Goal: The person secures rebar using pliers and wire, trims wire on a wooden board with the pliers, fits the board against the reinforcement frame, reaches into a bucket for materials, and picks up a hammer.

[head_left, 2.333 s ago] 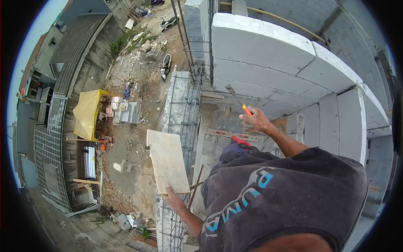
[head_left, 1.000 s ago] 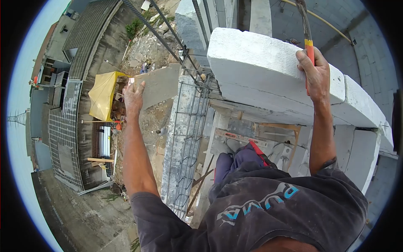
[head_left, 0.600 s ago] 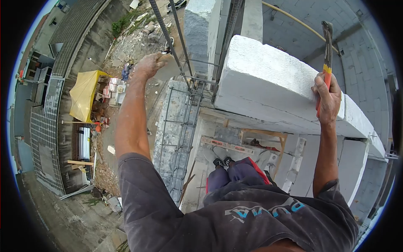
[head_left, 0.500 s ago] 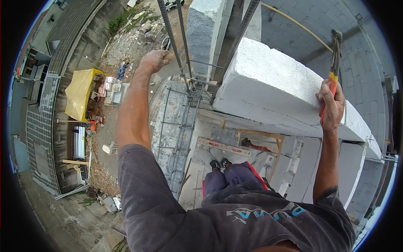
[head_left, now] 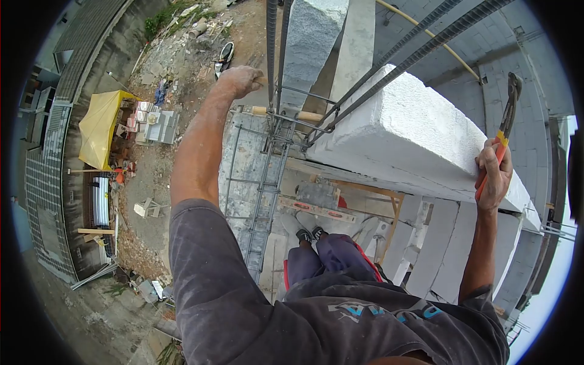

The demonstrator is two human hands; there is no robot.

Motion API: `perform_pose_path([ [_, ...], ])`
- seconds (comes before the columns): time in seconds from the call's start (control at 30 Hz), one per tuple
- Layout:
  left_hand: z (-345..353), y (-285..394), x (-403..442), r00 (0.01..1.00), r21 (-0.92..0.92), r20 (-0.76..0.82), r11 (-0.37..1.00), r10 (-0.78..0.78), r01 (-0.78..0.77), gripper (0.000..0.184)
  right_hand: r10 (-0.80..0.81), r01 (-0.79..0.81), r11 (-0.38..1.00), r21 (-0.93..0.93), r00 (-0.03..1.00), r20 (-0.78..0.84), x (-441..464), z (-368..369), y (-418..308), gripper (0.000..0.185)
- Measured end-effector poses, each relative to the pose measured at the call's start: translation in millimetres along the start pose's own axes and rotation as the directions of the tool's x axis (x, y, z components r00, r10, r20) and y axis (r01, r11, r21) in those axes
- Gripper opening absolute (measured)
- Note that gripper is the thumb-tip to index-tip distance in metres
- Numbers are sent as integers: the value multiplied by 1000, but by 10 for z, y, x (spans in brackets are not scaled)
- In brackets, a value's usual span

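My left hand [head_left: 239,82] is closed, with the end of a small tan piece [head_left: 261,79] showing past its fingers; what it is I cannot make out. It is just left of upright steel rebars [head_left: 271,55]. A round wooden stick [head_left: 310,116] lies across, behind the rebars, at the top of the wire-tied rebar cage [head_left: 262,188]. In my right hand [head_left: 495,173] are end-cutting pincers [head_left: 510,106] with red and yellow handles, gripped with the jaws up. That hand is beside a white aerated concrete block [head_left: 426,115] topping the wall.
A spirit level [head_left: 317,210] lies below, near my feet [head_left: 310,234]. Further rebars [head_left: 420,45] slant over the block. Far down at left are a yellow tarp [head_left: 103,131], stacked materials and rubble. A grey block wall [head_left: 523,152] stands at right.
The view has shifted, and the rebars at the block now lean further right. Both hands are still closed, the right one on the pincers. The wooden stick across the cage now shows.
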State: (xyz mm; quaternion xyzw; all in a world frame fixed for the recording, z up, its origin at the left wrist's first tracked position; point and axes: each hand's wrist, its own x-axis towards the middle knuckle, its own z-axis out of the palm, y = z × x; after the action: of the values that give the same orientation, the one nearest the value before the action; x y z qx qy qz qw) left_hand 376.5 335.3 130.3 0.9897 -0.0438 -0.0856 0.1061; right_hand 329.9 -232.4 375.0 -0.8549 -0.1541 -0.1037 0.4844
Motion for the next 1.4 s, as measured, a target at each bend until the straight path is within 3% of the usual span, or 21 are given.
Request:
perform_pose_path([
  [0.03,-19,-16,-22,999,-6,-34,1000,-22,22,42,-8,8,1000,-3,1000,2,7,-6,14,25],
  [0.13,-185,-227,-199,904,-301,-191,899,-383,318,46,-16,17,1000,-19,1000,7,-3,-41,55,23],
  [0.27,-50,-733,-431,583,-586,-307,632,-752,507,56,-13,13,1000,-14,1000,10,3,-37,44,24],
  [0.33,218,-895,-514,447,-609,-451,632,-773,479,58,-4,4,1000,-18,1000,6,-5,-34,43,24],
  [0.4,311,-928,-555,435,-760,-312,497,-844,419,60,10,-10,999,-44,1000,1,-5,-39,36,24],
  [0.47,38,-540,-796,572,-920,110,134,-813,368,63,4,-5,998,-61,1000,-10,-9,8,-24,23],
  [0.5,192,-494,-807,585,-988,134,-58,-800,146,57,2,-3,998,-67,1000,-14,-12,30,-45,23],
  [0.6,528,-568,-758,630,-959,282,-215,-723,183,41,4,-5,998,-64,1000,-13,-16,26,-44,22],
  [0.7,497,-377,-726,609,-946,323,-227,-725,231,23,-17,18,998,-62,1000,11,-6,-22,21,21],
  [0.83,416,-448,-574,581,-926,374,-261,-723,272,16,-18,19,998,-58,1000,12,-6,-36,51,21],
  [0.93,251,-437,-496,533,-887,445,-271,-720,374,19,-36,37,997,-70,999,12,-5,-27,46,22],
  [1.13,50,-657,-450,583,-841,509,-220,-633,495,24,-45,46,997,-69,999,25,-1,-22,27,24],
  [1.17,48,-686,-439,546,-816,551,-272,-631,510,25,-46,47,997,-66,999,25,1,-22,27,24],
  [1.4,265,-877,-545,535,-763,591,-204,-603,614,26,-46,48,998,-46,998,36,-5,-62,81,25],
])
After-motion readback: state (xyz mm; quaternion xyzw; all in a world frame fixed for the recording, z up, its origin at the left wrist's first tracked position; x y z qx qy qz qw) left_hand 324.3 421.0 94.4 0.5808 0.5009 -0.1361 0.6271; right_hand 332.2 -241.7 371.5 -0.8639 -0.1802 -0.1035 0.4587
